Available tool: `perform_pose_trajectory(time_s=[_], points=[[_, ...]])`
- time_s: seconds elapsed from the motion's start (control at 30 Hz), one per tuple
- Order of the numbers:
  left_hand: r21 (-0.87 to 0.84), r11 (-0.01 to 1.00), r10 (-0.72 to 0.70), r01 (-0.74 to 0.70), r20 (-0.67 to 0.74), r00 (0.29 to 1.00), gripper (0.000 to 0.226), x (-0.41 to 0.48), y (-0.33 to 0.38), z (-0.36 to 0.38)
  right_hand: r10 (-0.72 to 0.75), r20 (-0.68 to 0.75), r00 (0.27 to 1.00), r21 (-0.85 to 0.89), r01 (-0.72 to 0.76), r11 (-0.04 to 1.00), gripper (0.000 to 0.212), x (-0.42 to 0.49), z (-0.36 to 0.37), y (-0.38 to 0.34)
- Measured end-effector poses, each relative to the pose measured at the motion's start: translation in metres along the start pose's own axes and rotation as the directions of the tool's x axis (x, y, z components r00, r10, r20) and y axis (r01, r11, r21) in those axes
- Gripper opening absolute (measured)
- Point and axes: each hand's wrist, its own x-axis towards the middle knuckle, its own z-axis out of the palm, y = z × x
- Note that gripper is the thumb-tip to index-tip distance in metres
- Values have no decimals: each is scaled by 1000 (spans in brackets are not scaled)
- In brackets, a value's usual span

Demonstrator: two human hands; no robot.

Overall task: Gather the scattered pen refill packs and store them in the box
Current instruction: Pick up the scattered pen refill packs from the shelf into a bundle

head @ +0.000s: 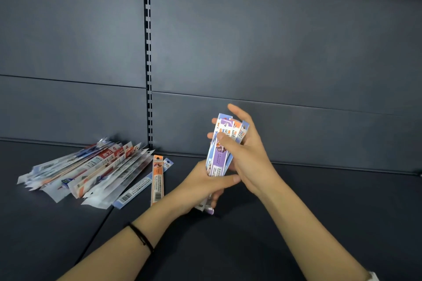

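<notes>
A bundle of purple, blue and orange pen refill packs (219,158) stands nearly upright above the dark shelf, a little right of centre. My left hand (203,183) grips its lower part from below. My right hand (244,150) holds the upper part, thumb pressed on the front and fingers wrapped round the back. A heap of several more refill packs (86,172) lies fanned out on the shelf at the left. An orange pack (157,179) and a blue one (141,188) lie at that heap's right edge. No box is in view.
The dark shelf board (296,201) runs under everything, with a seam (98,228) left of my left forearm. Behind stands the dark back panel with a slotted upright (148,52). A black band sits on my left wrist.
</notes>
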Motion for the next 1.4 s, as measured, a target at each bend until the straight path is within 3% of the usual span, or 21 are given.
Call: perform_pose_trajectory(time_s=[0.13,0.23,0.4,0.53,0.63,0.73,0.8,0.87,1.0,1.07,1.2,1.23,1.33,1.4], points=[[18,999,-37,36,41,998,22,-2,0,-1,28,20,999,-29,-28,999,48,0,-3,3],[49,998,40,-40,-1,999,51,-1,4,-4,21,-31,999,48,-19,999,45,5,-8,1],[1,997,83,-83,-41,996,69,-8,8,-14,95,-80,992,204,-77,976,42,12,-6,4],[120,981,160,-150,-72,985,80,-18,10,-34,129,-51,990,248,-113,962,41,18,5,6],[164,976,166,-142,-146,975,88,-30,13,-58,200,-34,979,166,-192,967,38,24,20,12],[288,949,198,-123,-245,949,82,-45,14,-99,283,-36,958,1,-284,959,38,29,33,24],[426,902,200,-62,-286,937,79,-54,15,-131,326,-44,944,-203,-328,923,25,28,43,36],[588,807,171,57,-325,930,79,-61,13,-162,312,-9,950,-458,-281,844,14,27,53,51],[768,591,91,245,-366,926,86,-67,2,-204,338,98,936,-822,-115,558,16,25,74,70],[768,576,43,279,-370,928,87,-67,-2,-215,348,106,932,-881,-74,467,18,25,81,75],[776,555,-62,300,-321,945,88,-63,-7,-227,415,132,900,-900,-67,431,21,26,94,75],[799,508,-96,323,-320,943,86,-63,-8,-228,421,140,896,-898,-65,436,23,26,98,76],[890,244,-165,385,-353,921,73,-65,-9,-230,424,126,897,-899,-77,430,25,26,107,80],[907,199,-147,371,-347,926,68,-68,-9,-231,441,102,892,-897,-109,429,24,26,113,83]])
